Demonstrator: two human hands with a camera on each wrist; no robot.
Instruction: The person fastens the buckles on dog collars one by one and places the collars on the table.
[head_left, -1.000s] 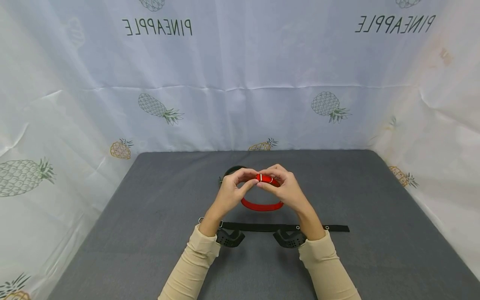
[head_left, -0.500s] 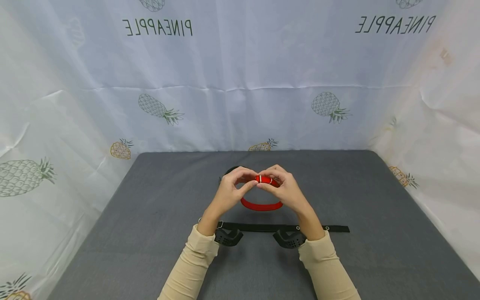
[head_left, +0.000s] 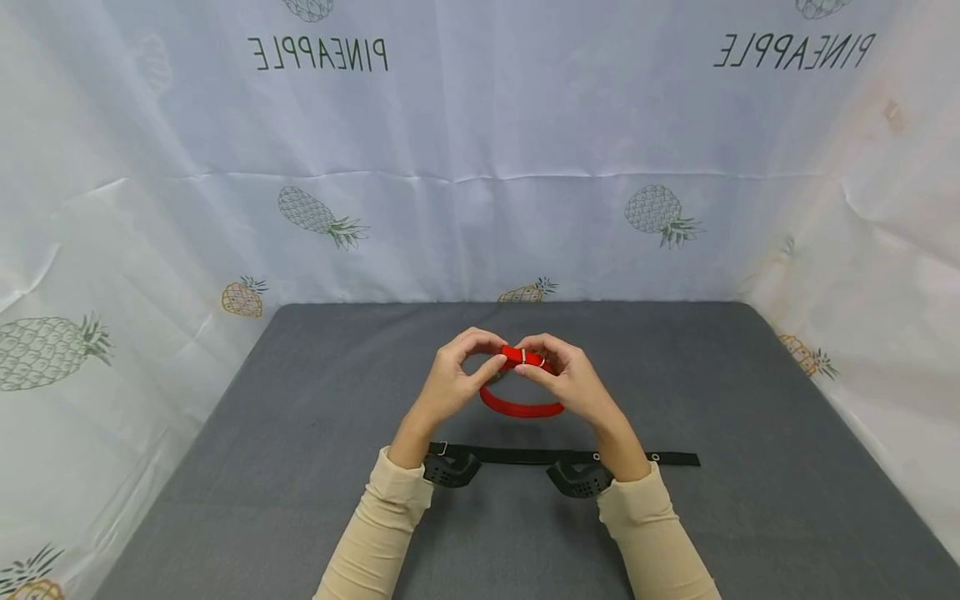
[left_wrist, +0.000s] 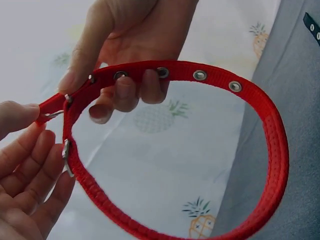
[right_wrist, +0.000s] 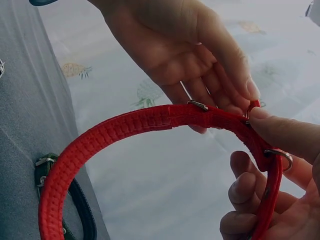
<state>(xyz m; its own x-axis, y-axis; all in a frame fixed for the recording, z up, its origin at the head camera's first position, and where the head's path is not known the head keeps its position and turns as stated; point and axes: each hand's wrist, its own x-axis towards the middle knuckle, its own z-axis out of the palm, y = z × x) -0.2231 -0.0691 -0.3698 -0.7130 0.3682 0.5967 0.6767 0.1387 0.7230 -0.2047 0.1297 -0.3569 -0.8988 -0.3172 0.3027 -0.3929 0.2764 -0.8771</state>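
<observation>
In the head view, a red collar (head_left: 521, 410) with metal fittings hangs as a loop between both hands. The left hand (head_left: 446, 382) pinches its end between thumb and fingers; the right hand (head_left: 564, 379) grips the band close by. Seen from the left wrist, the left hand (left_wrist: 25, 185) holds the short end beside a metal ring, while the right hand (left_wrist: 137, 30) pinches the eyeletted part. A rectangular buckle (left_wrist: 66, 152) is near the left fingers. The right wrist view shows the collar's padded inner side (right_wrist: 75, 155), left hand (right_wrist: 175, 45) and right hand (right_wrist: 295, 142).
Across the grey table (head_left: 337, 467) lies a black strap (head_left: 525, 456) with eyelets, below the hands. Two black perforated pieces (head_left: 453, 471) are at the wrists. A dark loop with a buckle (right_wrist: 87, 215) is in the right wrist view. Pineapple-print curtain (head_left: 480, 233) stands behind.
The left hand has shifted slightly left, exposing more of the red end between the hands. The dark loop's arc above the left hand is no longer visible in the head view.
</observation>
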